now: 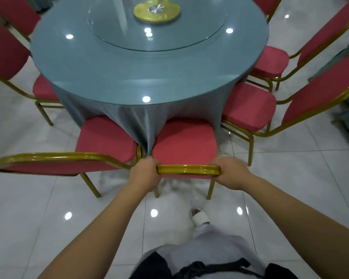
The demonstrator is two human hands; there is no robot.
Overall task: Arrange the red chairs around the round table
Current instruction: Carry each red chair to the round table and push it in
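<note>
your left hand (144, 174) is curled round the left end of the gold top rail (188, 169) on the held chair (184, 139). your right hand (231, 173) is wrapped over the right end the same way. both arms are stretched out, knuckles up.

held chair: at the near edge of the worktop (129, 73), back toward you, front of the red seat tucked under the hanging grey-blue cloth (135, 121). all the legs in view look to be on the floor (48, 208), but i can't tell for sure.

second chair (107, 137): just beside it on the left, also at the near edge. a fold of the cloth hangs between the two seats.

third chair (248, 109): near-right edge, seat front under the cloth.

fourth chair (270, 61): right edge, seat against the cloth.

fifth chair (44, 87): left edge, seat partly under the cloth.

more red backs show at the far-left and far-right edges, cut off by the frame.

on the worktop: a glass turntable (159, 37) with a gold disc (157, 11) at its centre.

your white shoe (199, 216) is on the floor behind the held chair.
</note>
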